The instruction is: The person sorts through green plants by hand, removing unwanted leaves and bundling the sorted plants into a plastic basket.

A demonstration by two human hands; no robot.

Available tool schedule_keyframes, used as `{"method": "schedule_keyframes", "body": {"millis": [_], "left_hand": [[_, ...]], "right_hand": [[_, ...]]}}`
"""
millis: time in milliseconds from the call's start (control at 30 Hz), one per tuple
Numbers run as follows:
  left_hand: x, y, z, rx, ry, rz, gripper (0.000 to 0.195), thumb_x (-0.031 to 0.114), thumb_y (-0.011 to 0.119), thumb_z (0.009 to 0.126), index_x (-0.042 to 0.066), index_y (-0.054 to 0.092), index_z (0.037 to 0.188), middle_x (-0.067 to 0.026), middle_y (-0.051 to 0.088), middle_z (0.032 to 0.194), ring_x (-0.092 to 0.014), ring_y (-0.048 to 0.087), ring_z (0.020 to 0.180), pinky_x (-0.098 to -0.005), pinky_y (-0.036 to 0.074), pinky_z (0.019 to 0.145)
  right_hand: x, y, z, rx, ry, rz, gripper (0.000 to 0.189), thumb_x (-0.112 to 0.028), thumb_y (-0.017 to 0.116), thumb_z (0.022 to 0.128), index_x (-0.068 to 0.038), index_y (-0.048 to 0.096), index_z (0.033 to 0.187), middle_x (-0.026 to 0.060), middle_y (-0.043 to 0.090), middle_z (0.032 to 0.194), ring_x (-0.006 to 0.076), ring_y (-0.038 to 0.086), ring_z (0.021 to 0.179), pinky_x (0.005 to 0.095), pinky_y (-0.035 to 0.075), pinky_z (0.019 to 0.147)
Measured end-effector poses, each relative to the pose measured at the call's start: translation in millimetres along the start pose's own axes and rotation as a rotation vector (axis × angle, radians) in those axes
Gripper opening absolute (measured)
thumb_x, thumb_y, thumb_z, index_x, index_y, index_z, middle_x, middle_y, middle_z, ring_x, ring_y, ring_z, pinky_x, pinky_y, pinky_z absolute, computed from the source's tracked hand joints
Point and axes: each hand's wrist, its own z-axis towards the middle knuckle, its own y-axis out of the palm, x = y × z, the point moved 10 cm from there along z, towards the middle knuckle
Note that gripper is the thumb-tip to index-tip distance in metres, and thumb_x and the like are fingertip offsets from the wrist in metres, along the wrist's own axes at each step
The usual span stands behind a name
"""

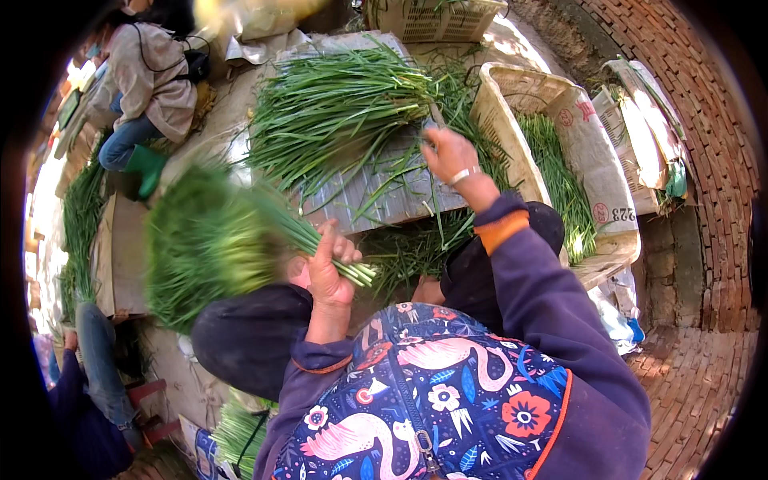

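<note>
My left hand (333, 264) grips a bunch of garlic chives (303, 233) near the pale stem ends, which stick out past my fingers. Its leaves run left towards a blurred heap of chives (201, 240) beside my left knee. A larger pile of garlic chives (336, 111) lies across a flat grey board (384, 211) before me, stem ends to the right. By those ends is my right hand (453, 155), fingers curled, a bracelet at the wrist. Something small and greyish shows at its fingertips; whether it is held I cannot tell.
A plastic crate (515, 75) lined with a sack holds more chives (555, 171) at my right. Another crate (441, 24) stands at the back. Loose leaves (414, 252) litter the ground below the board. A person (150, 78) in green boots sits at far left. Brick wall (708, 120) bounds the right.
</note>
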Motion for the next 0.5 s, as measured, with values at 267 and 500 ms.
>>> {"method": "schedule_keyframes", "body": {"millis": [267,500], "left_hand": [[-31.3,-44.4,21.2,0.142,-0.094,0.008,0.037,0.020,0.071,0.088,0.009,0.058,0.121,-0.0078,0.067,0.098,-0.021,0.064,0.080,-0.0349,0.054,0.072],[-44.5,-56.9,24.1,0.204,-0.135,0.064,0.032,0.018,0.069,0.089,0.009,0.060,0.118,-0.0081,0.067,0.100,-0.021,0.065,0.083,-0.0349,0.054,0.073]], "right_hand": [[-4.9,-0.7,70.3,0.061,-0.111,-0.280,0.021,-0.028,0.066,0.085,-0.015,0.060,0.101,0.0091,0.061,0.097,0.0312,0.063,0.092,0.0435,0.052,0.075],[-41.1,-8.2,-26.4,0.043,-0.159,-0.207,0.015,-0.027,0.066,0.084,-0.013,0.064,0.084,0.0069,0.060,0.077,0.0296,0.064,0.075,0.0414,0.051,0.066]]}}
